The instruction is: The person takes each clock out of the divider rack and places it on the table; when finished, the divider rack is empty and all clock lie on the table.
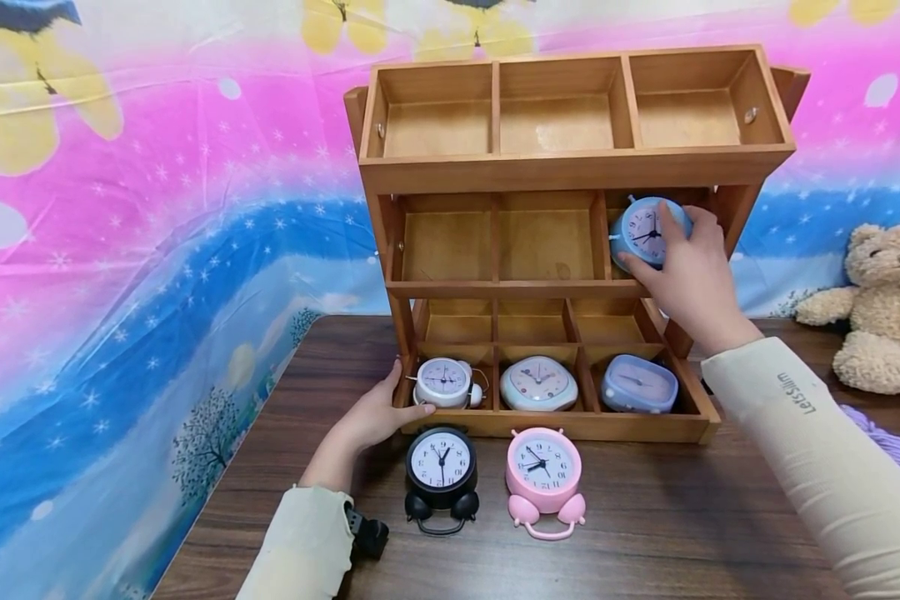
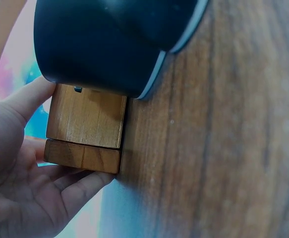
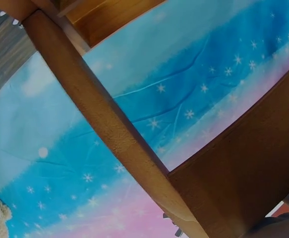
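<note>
My right hand (image 1: 690, 271) grips a light-blue alarm clock (image 1: 641, 229) in the right compartment of the middle tier, its dial tilted. The left hand (image 1: 371, 412) holds the lower left corner of the wooden shelf (image 1: 562, 425); in the left wrist view its thumb (image 2: 32, 99) lies along the front and its fingers wrap the end. Along the bottom tier sit a white clock (image 1: 442, 381), a pale rounded clock (image 1: 538, 385) and a periwinkle clock (image 1: 640, 385), one per compartment. On the table before them lie a black twin-bell clock (image 1: 441, 462) and a pink one (image 1: 544, 467).
The three-tier shelf stands on a dark wooden table (image 1: 645, 517) against a pink and blue patterned cloth (image 1: 217, 167). To the right are a teddy bear (image 1: 892, 308) and purple yarn (image 1: 888, 442).
</note>
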### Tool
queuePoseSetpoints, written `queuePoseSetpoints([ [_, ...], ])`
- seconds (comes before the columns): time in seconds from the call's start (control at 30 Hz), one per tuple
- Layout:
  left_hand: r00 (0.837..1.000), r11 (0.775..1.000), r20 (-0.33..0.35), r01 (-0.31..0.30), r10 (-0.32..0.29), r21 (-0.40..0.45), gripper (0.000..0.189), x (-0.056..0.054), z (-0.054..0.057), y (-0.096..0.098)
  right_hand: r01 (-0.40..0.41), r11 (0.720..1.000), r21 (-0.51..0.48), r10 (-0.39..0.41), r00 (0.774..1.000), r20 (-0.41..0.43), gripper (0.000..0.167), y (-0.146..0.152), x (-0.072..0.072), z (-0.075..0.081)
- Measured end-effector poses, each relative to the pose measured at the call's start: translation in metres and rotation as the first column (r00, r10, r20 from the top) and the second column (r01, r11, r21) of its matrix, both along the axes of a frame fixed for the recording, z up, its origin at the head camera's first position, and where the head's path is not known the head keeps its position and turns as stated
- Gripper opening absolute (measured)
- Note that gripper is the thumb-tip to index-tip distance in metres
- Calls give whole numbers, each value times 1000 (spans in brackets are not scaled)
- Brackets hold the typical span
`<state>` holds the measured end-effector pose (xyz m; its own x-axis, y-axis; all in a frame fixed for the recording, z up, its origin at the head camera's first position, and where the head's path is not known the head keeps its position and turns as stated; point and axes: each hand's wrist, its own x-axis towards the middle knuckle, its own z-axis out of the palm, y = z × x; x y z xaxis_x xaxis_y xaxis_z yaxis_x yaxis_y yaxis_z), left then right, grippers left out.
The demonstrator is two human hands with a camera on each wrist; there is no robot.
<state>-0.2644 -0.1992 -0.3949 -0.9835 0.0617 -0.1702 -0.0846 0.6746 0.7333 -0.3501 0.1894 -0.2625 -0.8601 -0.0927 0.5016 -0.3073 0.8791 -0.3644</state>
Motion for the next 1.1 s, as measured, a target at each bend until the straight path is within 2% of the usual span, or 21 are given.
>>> queuePoseSetpoints([
  [0.43,1000,1000,-3,-4,4,1,100,0,-2,1,-17,1000,-19,16,997,-80,82,1,-1,-4],
  [0.63,1000,1000,0,-5,5,-1,100,0,-1,1,-42,999,-27,37,988,-152,80,-1,-1,0],
  [1.1,1000,1000,3,-5,5,1,100,0,0,1,-70,993,-95,43,965,-259,74,0,3,5],
])
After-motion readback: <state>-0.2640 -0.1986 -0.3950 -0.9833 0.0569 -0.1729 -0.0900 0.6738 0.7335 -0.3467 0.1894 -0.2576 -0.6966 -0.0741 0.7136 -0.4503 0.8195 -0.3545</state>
